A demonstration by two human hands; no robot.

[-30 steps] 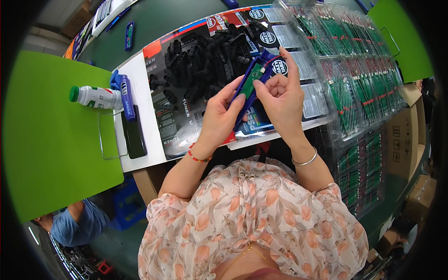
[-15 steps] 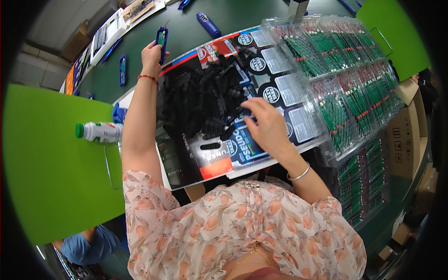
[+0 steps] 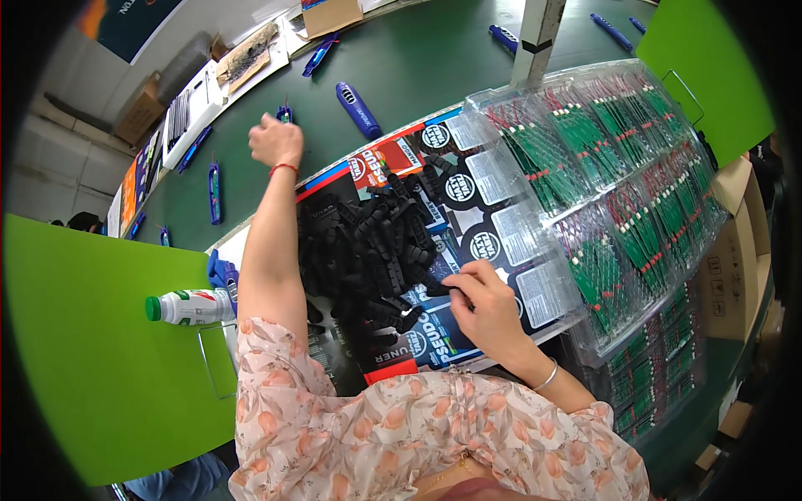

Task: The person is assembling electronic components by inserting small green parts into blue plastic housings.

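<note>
My left hand [image 3: 276, 142] reaches out over the green work surface with its fingers curled. A slim blue casing [image 3: 285, 112] comes out at its far side; the casing's near end is hidden behind the fingers. At the near right edge of a heap of small black ribbed pieces [image 3: 376, 238], my right hand [image 3: 487, 309] is closed, thumb against forefinger. A black piece [image 3: 436, 288] shows at those fingertips. The heap lies on a colourful printed sheet [image 3: 455, 334].
Clear plastic trays [image 3: 551, 221] of green circuit boards with red wires stand at the right. Blue casings [image 3: 215, 192] and a blue pen-shaped body [image 3: 357, 108] lie on the green surface [image 3: 426, 50]. Green panels flank me; a white bottle [image 3: 190, 306] lies at the left. A post [image 3: 536, 42] rises at the back.
My left hand has carried the blue casing out and lowered it toward the green surface. My right thumb and forefinger have closed at a black piece. The whole view has shifted.
</note>
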